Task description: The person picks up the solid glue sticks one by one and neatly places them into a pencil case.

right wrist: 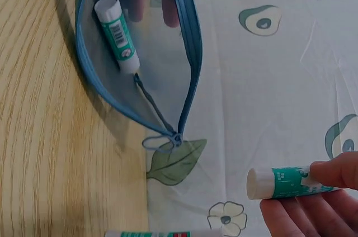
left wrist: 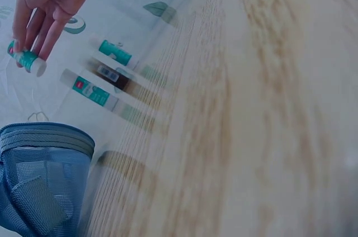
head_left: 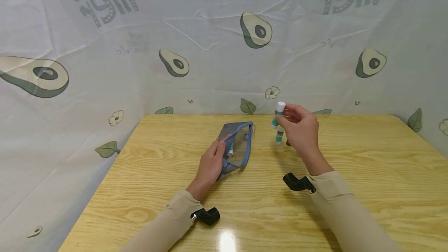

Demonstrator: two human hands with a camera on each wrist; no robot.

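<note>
My left hand (head_left: 211, 158) grips the side of a blue mesh zip pouch (head_left: 247, 149), its mouth spread and facing right. Inside the pouch lies a white-and-green glue stick (right wrist: 118, 36); some left fingers show through the mesh in the right wrist view. My right hand (head_left: 302, 129) pinches a second glue stick (head_left: 278, 112) between thumb and fingers, held up to the right of the pouch. Below it another glue stick (head_left: 279, 135) stands upright on the table. The left wrist view shows two standing glue sticks, one nearer (left wrist: 89, 90) and one farther (left wrist: 114, 52).
Between the standing glue sticks is a small dark object with a pale label (left wrist: 112, 75), partly hidden by my right hand in the head view. The wooden table (head_left: 140, 189) ends at a white cloth (head_left: 210, 73) printed with avocados. Each sleeve carries a black wrist camera (head_left: 298, 182).
</note>
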